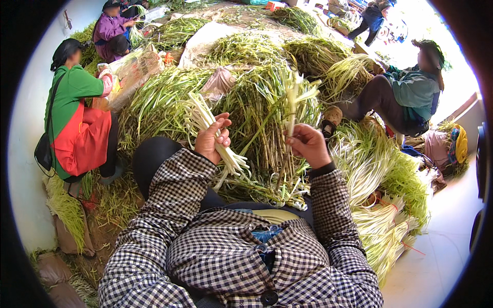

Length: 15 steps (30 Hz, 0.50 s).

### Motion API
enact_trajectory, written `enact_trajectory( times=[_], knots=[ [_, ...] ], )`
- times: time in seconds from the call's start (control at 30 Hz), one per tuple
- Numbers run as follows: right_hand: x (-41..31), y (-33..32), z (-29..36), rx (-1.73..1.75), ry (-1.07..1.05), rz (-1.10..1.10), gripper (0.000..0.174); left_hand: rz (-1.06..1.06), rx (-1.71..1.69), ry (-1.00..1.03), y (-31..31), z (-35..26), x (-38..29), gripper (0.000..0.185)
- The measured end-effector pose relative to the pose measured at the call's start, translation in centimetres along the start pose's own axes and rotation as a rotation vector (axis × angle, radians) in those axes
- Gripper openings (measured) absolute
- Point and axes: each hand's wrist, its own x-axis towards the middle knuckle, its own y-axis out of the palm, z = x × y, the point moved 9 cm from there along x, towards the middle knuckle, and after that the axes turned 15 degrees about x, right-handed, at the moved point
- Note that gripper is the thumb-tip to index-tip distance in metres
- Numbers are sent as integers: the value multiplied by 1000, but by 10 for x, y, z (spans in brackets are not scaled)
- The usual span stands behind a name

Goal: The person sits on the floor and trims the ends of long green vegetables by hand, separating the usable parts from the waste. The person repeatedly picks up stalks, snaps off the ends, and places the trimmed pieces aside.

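Note:
My left hand [212, 140] is closed around a bundle of pale, peeled stalks [200, 111], which look like green garlic or a similar vegetable. Their white ends stick out below my fist. Between the thumb and fingers of my right hand [309, 147] is a single upright stalk [291, 111], brownish at its lower end and blurred towards the top. Just beyond both hands rises a large heap of unpeeled leafy stalks [265, 134], their brown stems towards me. Bits of peeled leaf [290, 196] lie close below my right hand.
Pale stalks [362, 165] and tied bundles [385, 231] lie at my right. A person in green and red [77, 115] sits at left, another in purple [111, 32] farther back. Someone in teal [412, 88] sits at right. More leafy heaps [246, 50] spread across the floor.

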Motion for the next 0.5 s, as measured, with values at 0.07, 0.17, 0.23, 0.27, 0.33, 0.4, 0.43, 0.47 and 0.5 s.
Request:
enact_trajectory(
  times=[0.07,0.17,0.23,0.27,0.33,0.4,0.43,0.47,0.5],
  knots=[
    [2,6,-23,-120,8,-33,17,4,36,-9,3,1,0,27],
    [-2,19,-59,-306,-64,6,20,39,108,-35,8,7,-1,22],
    [-6,38,-66,-344,-102,56,22,-9,191,-63,15,6,-7,24],
    [-10,48,-66,-364,-131,85,16,-62,219,-85,13,10,-10,23],
    [-12,58,-80,-322,-62,116,20,-154,229,-82,5,18,-10,22],
    [-14,67,-83,-367,-78,148,23,-137,287,-73,9,18,-12,14],
    [-15,68,-87,-336,-41,142,23,-155,325,-77,12,16,-13,14],
    [-15,69,-87,-338,-48,137,22,-143,348,-79,12,17,-14,14],
    [-15,70,-85,-345,-56,131,22,-128,368,-80,12,16,-14,14]
  ],
)
